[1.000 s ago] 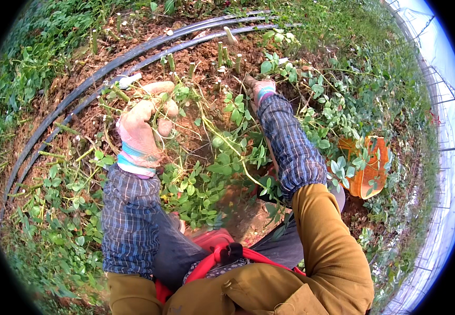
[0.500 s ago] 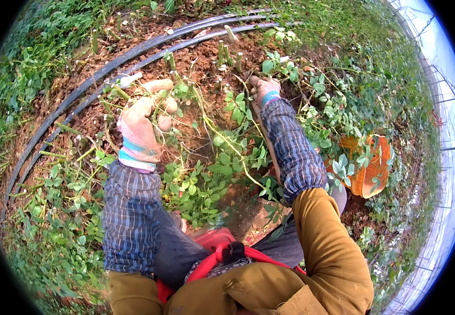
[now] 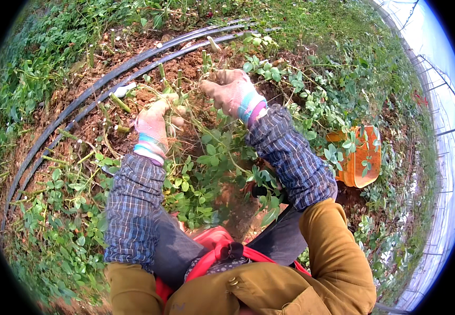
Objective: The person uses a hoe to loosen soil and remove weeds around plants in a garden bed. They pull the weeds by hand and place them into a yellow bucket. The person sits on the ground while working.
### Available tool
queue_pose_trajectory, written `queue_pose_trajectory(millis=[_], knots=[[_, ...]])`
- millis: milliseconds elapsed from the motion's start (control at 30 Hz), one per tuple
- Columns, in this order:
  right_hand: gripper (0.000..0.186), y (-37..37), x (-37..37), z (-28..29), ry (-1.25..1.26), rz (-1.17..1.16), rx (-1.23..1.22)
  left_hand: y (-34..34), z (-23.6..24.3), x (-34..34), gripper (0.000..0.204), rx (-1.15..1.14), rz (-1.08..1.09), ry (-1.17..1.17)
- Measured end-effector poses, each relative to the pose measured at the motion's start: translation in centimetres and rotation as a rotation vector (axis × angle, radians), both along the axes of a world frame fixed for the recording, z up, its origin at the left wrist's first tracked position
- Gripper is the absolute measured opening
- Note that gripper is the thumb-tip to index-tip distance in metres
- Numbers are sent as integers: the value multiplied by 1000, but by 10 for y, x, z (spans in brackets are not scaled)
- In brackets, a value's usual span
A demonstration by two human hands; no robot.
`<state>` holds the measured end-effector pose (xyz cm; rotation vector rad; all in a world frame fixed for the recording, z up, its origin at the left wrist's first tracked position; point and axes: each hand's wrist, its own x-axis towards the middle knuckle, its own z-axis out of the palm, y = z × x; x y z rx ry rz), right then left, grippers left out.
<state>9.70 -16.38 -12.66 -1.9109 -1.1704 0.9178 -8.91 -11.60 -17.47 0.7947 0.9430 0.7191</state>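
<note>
My left hand [image 3: 154, 125], in a pale glove with a blue and white cuff, is closed around thin leafy stems [image 3: 181, 107] just above the soil. Close by on the right, my right hand [image 3: 231, 94] wears a matching glove. Its fingers are curled together, with their tips at the same tangle of stems; what they pinch is too small to make out. Between my forearms a long pale-green stem [image 3: 227, 152] slants down through leafy plants [image 3: 198, 197]. Short cut stubs [image 3: 120, 103] stick up from the reddish soil beside the left hand.
Black hoses [image 3: 117, 71] curve across the far left. An orange plastic container [image 3: 361, 163] lies among leaves on the right. A red seat-like object [image 3: 214, 236] shows between my legs. Translucent sheeting [image 3: 448, 210] on a frame bounds the right side.
My right hand has moved left from the foliage toward my left hand, and its forearm now angles inward. The left hand has shifted slightly nearer, still on the stems.
</note>
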Motion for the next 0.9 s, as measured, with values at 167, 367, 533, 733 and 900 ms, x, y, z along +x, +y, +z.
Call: queue_pose_trajectory(millis=[167,367,533,733,900], knots=[[28,2,-83,-32,-773,436,-36,0,-30,21,36,-165,222,-188],[58,-44,-69,43,-113,351,-9,23,-52,-17,27,55,345,-151],[47,-111,22,12,-574,57,-286,41,-10,-40,19,41,438,-229],[61,-163,12,-21,-456,106,-587,61,-3,-71,23,-96,687,-396],[45,-169,35,-11,417,-252,-353,66,-20,-93,24,-66,684,-370]])
